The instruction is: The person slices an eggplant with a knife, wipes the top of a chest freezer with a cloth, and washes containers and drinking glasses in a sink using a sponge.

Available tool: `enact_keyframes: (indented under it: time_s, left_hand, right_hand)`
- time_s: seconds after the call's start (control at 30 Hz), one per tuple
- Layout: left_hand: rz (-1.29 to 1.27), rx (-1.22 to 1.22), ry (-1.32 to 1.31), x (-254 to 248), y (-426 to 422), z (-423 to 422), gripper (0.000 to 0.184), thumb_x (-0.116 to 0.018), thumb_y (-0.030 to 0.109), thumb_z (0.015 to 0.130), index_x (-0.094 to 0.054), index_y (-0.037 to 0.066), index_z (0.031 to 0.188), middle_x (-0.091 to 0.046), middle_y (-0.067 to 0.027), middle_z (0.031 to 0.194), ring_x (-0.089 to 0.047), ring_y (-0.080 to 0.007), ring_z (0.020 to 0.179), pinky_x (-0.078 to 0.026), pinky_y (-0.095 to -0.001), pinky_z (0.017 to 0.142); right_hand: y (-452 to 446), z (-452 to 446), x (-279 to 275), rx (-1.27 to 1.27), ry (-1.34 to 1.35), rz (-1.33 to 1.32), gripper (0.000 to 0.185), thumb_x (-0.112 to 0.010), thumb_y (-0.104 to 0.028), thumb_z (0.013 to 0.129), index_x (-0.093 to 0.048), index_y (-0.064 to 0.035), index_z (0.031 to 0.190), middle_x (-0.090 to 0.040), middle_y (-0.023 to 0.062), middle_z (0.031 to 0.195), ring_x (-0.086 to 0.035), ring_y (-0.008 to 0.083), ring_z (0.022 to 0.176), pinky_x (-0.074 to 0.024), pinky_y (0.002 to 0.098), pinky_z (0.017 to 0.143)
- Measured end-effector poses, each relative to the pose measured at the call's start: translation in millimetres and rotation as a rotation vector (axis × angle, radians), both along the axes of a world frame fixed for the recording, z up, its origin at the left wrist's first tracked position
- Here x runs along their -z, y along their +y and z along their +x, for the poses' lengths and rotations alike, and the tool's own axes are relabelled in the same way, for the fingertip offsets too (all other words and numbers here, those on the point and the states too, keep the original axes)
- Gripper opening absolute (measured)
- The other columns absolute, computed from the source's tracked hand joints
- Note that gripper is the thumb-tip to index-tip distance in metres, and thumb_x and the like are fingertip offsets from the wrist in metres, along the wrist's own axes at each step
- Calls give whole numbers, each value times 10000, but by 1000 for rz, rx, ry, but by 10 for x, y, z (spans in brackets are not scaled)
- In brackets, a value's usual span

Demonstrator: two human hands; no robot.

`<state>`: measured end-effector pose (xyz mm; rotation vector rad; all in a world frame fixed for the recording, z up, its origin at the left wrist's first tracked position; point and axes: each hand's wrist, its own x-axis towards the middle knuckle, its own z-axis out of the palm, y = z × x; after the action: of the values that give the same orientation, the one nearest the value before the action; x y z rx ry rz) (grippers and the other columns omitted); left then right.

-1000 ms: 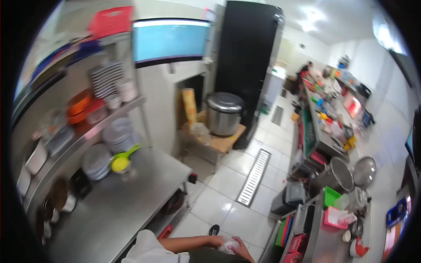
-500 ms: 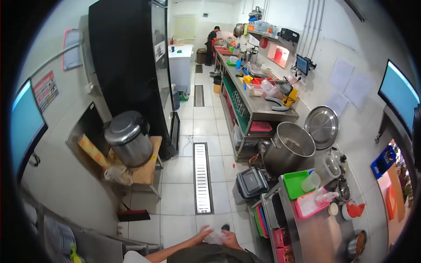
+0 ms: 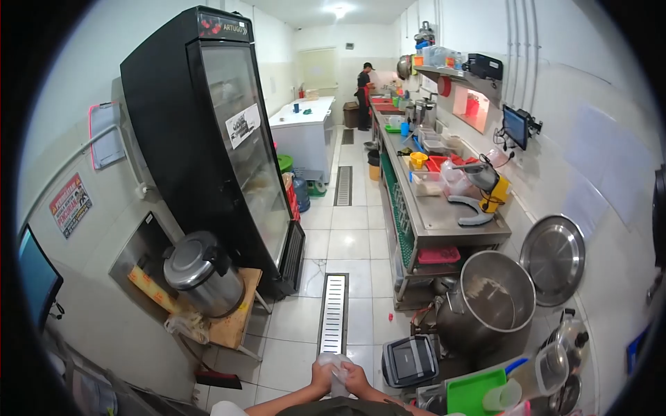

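A translucent plastic bag is held between my two hands, low in the centre of the view, above the floor drain. My left hand grips its left side with curled fingers. On the other side, my right hand has its fingers wrapped on the bag. What the bag contains, if anything, cannot be made out.
A black glass-door fridge and a steel rice cooker stand at the left. To the right are a steel counter, a large pot, a grey lidded bin and a green tray. Another person stands far back.
The view has swung from the left-hand shelves to face down the aisle. My hands have come closer together on the bag and now sit higher in the view.
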<state>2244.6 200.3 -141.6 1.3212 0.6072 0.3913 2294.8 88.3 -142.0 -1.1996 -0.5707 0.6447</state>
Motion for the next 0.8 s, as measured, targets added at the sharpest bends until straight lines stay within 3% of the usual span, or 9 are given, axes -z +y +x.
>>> enact_keyframes:
  time_s: [0.07,0.17,0.3,0.4,0.47,0.5,0.6,0.7,0.8]
  left_hand:
    - [87,-4,-14,30,5,253,186,-444,53,671,-601,1,755,-598,-65,696,-580,-181,638,-480,-319,602]
    - [34,-51,-14,274,-31,556,172,-441,62,686,-603,8,703,-596,-54,653,-577,-174,600,-474,-316,561]
    - [38,53,85,211,-220,778,183,-437,61,709,-609,19,663,-591,-39,614,-576,-164,569,-469,-312,521]
    - [261,256,143,3,-386,931,173,-458,74,720,-618,18,684,-593,-40,626,-580,-146,579,-472,-315,524]
    - [19,290,116,-12,-463,1047,150,-487,74,712,-617,3,690,-601,-59,630,-583,-143,578,-474,-317,525]
    - [-106,303,101,-19,-526,1100,140,-501,75,708,-616,-5,693,-604,-69,632,-584,-142,578,-475,-318,526]
    - [447,399,49,-167,-604,1259,95,-591,73,665,-649,2,688,-654,-113,707,-638,-218,648,-512,-338,615]
    - [890,447,-130,-344,-643,1301,110,-657,102,628,-675,32,710,-669,-130,765,-659,-272,719,-524,-349,686]
    - [828,474,-300,19,-684,1338,99,-649,91,637,-676,44,720,-668,-132,781,-658,-288,726,-526,-345,688]
  right_hand:
    - [76,294,326,28,-12,-27,150,-630,-117,851,-575,-43,733,-510,-40,681,-465,42,681,-394,222,579]
    - [-7,572,326,-3,60,-4,203,-627,-110,847,-539,-51,674,-451,-53,636,-413,37,655,-347,231,542]
    - [-284,795,279,-11,182,-7,133,-629,-69,829,-572,-52,710,-490,-59,672,-438,31,661,-366,215,562]
    - [-561,921,71,25,277,26,82,-639,-58,815,-593,-51,748,-512,-63,694,-458,30,666,-386,204,586]
    - [-739,989,-188,35,358,83,45,-649,-60,808,-614,-47,784,-529,-64,705,-476,32,667,-405,200,606]
    - [-794,1019,-160,32,347,88,133,-678,-94,801,-622,-32,905,-561,-60,730,-512,43,692,-431,204,637]
    - [-1014,1103,-284,221,0,-195,249,-717,-157,786,-564,-37,941,-568,0,882,-532,82,790,-456,233,674]
    - [-1213,1100,-625,585,-290,-142,565,-770,-242,738,-478,-22,1168,-505,73,1121,-505,158,989,-463,302,812]
    - [-1142,1070,-468,358,-506,-189,793,-810,-291,686,-375,-19,1291,-398,122,1268,-430,220,1142,-426,350,916]
